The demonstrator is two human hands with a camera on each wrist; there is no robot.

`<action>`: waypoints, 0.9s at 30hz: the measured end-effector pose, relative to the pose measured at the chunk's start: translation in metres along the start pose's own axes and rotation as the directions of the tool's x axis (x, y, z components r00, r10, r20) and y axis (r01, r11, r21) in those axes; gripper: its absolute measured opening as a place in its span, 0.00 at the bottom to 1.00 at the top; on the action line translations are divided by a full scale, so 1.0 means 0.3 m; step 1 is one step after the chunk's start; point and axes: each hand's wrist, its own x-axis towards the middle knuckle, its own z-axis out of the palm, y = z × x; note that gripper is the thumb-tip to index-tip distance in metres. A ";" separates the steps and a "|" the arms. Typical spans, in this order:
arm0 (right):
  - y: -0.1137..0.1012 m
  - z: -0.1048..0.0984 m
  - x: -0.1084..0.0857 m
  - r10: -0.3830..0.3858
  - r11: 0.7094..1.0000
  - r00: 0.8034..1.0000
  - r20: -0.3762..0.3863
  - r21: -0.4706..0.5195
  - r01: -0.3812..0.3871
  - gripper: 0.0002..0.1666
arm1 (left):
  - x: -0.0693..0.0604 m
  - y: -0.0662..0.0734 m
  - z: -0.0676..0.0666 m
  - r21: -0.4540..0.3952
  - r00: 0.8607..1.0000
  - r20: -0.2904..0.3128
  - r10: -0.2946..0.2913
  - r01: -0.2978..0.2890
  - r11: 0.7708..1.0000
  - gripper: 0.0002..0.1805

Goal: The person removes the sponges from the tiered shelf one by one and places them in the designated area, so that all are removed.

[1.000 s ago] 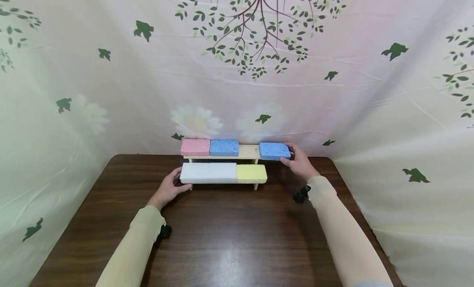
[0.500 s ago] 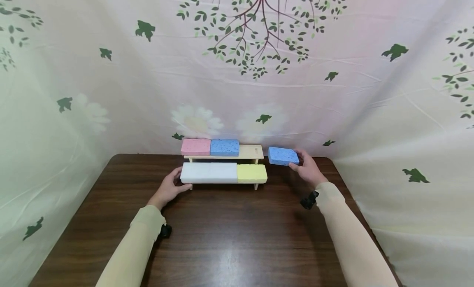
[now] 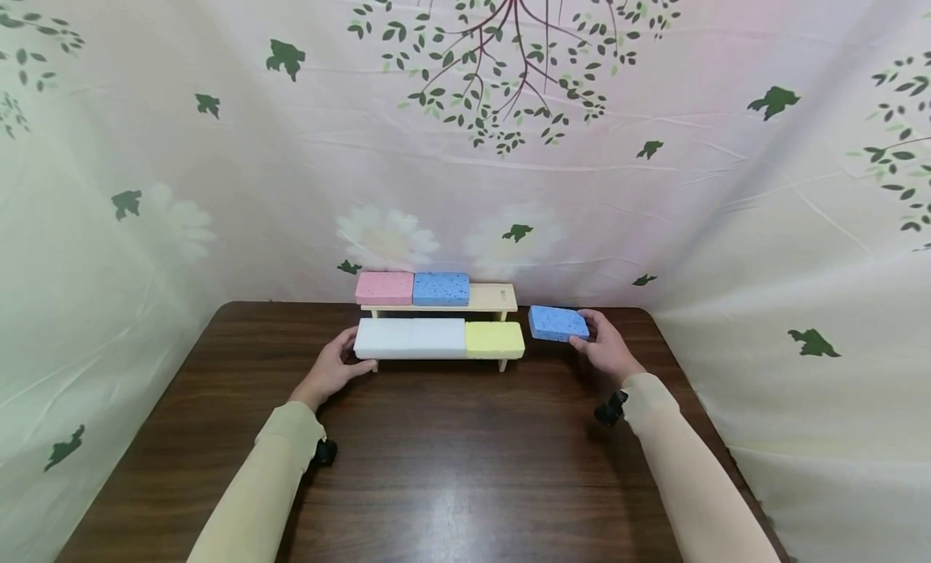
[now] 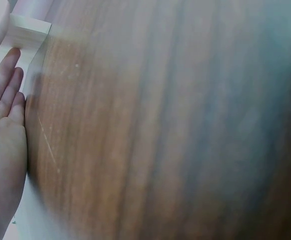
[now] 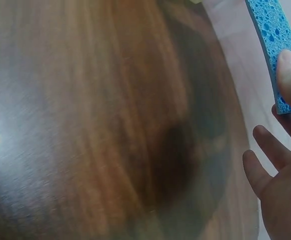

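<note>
A small two-tier wooden rack (image 3: 491,298) stands at the back of the table. My left hand (image 3: 330,373) holds its left end, thumb at the front leg; in the left wrist view the fingers (image 4: 8,90) lie fairly straight against the pale wood. My right hand (image 3: 607,349) pinches a blue sponge (image 3: 557,324) by its right edge, just right of the rack and apart from it. In the right wrist view the thumb (image 5: 289,75) presses on the sponge's face while the lower fingers stay off it.
The upper tier bears a pink sponge (image 3: 385,288) and another blue sponge (image 3: 440,289), with bare wood to their right. Along the lower tier lie white blocks (image 3: 410,339) and a yellow block (image 3: 494,340). A printed cloth (image 3: 465,183) hangs behind and beside the brown table (image 3: 436,458).
My right hand has carried the blue sponge away from the upper tier's right end, rightward and then down beside the rack. The left hand stays in place.
</note>
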 end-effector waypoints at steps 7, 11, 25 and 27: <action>0.044 0.024 -0.022 -0.016 0.999 1.000 0.010 -0.043 0.016 0.38 | 0.000 -0.003 -0.002 0.003 1.000 0.001 0.002 -0.002 1.000 0.47; 0.060 0.037 -0.036 -0.028 0.996 1.000 0.014 -0.080 0.029 0.37 | 0.001 -0.003 -0.004 0.013 1.000 0.001 -0.003 0.003 1.000 0.47; 0.090 0.072 -0.059 -0.010 0.986 0.998 0.057 -0.166 0.019 0.37 | 0.004 -0.010 -0.003 0.019 1.000 0.002 -0.012 0.012 1.000 0.47; 0.093 0.072 -0.061 -0.012 0.984 0.998 0.059 -0.177 0.022 0.38 | 0.006 -0.013 -0.002 0.027 1.000 0.002 -0.009 0.009 1.000 0.47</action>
